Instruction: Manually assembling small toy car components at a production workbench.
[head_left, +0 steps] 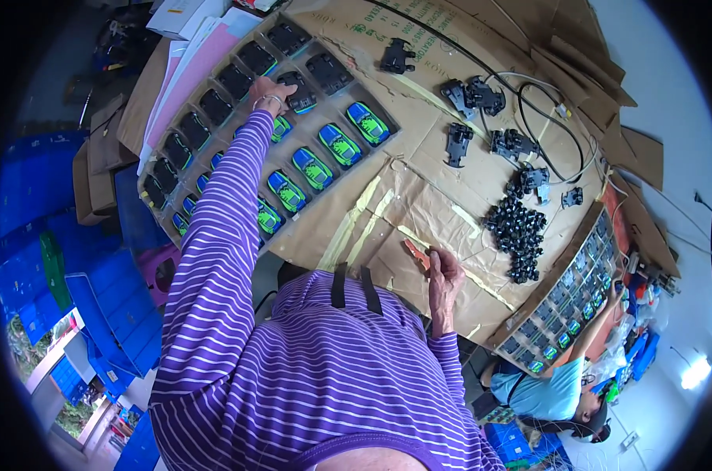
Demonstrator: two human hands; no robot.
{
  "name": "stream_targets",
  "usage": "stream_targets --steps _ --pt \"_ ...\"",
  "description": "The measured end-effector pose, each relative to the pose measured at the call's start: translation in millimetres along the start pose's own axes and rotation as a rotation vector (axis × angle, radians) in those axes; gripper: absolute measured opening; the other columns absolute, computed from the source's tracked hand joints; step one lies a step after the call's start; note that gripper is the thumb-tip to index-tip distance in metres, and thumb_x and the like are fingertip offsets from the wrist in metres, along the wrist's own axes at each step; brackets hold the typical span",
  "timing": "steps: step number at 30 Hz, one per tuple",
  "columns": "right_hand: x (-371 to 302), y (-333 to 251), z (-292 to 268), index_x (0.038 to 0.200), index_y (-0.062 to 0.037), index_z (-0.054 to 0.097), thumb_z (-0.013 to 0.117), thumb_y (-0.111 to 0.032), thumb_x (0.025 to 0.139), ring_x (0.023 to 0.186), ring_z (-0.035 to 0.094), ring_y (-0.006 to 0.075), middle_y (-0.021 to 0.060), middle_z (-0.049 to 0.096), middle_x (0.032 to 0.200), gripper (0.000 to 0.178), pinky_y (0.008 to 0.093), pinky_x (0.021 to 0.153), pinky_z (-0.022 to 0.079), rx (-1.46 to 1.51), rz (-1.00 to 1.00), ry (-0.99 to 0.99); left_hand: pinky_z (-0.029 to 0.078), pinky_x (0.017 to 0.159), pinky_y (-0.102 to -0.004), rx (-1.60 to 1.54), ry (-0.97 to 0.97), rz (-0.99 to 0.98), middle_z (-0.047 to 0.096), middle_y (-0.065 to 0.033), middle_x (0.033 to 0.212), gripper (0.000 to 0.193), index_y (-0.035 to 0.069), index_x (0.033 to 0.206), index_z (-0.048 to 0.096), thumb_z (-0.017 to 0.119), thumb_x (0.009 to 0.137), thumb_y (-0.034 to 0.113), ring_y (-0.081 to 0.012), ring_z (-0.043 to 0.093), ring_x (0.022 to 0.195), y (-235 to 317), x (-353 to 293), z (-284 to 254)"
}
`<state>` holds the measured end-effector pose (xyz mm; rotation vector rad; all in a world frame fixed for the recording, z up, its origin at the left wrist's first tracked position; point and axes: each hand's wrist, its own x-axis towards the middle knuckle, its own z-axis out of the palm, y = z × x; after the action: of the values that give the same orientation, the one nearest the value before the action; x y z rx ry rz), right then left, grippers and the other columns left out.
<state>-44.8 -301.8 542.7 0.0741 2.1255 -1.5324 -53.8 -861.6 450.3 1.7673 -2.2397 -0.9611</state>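
Observation:
My left hand (271,92) reaches across a divided clear tray (387,122) at the left. Its fingers are closed on the edge of a black toy car chassis (299,93) in one of the compartments. Nearer rows hold green-and-blue toy cars (312,168), while black chassis parts (235,81) fill the far row. My right hand (445,276) is above the cardboard close to my body. Between its thumb and fingers is a thin orange-red piece (416,255) with a pointed end; its exact kind I cannot make out.
A pile of small black parts (515,239) lies on the cardboard-covered table (430,188). Several black chassis (460,145) and a cable (521,106) are beyond it. At the right, another person (548,385) reaches to a second tray (501,341). Blue bins (116,314) stand at the left.

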Motion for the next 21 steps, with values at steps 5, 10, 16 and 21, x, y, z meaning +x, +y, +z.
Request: stream_targets --steps 5,10,16,21 --pt "-1 5 -7 0.103 0.0019 0.071 0.063 -0.013 0.096 0.071 0.058 0.0067 0.0026 0.07 0.085 0.018 0.0229 0.06 0.047 -0.003 0.061 0.043 0.05 0.096 -0.0446 0.417 0.104 0.218 0.07 -0.0176 0.112 0.05 0.003 0.11 0.071 0.075 0.077 0.041 -0.0359 0.064 0.11 23 -65 -43" --pt "7 26 -13 0.106 0.0031 0.069 0.063 -0.017 0.097 0.066 0.057 0.0079 0.0041 0.069 0.085 0.023 0.0233 0.057 0.046 -0.096 -0.034 0.038 0.043 0.105 -0.0459 0.899 -0.227 0.136 0.057 -0.0142 0.137 0.071 0.01 0.122 0.067 0.075 0.072 0.059 -0.0354 0.048 0.131 19 -96 -34" --pt "16 30 -11 0.105 0.003 0.07 0.063 -0.016 0.096 0.071 0.06 0.0096 0.0041 0.068 0.083 0.022 0.0258 0.062 0.05 -0.09 -0.052 0.043 0.042 0.107 -0.0482 0.907 -0.362 0.161 0.053 -0.0174 0.142 0.082 0.013 0.133 0.059 0.072 0.068 0.062 -0.0326 0.051 0.131 -22 -16 -35" --pt "10 64 -37 0.106 0.0015 0.071 0.062 -0.017 0.095 0.063 0.057 0.0083 0.0025 0.067 0.078 0.023 0.0253 0.057 0.048 -0.156 0.049 0.15 0.043 0.106 -0.0479 0.828 -0.127 0.206 0.054 -0.0262 0.137 0.073 0.011 0.128 0.063 0.072 0.07 0.054 -0.0402 0.052 0.127 7 -43 -18"
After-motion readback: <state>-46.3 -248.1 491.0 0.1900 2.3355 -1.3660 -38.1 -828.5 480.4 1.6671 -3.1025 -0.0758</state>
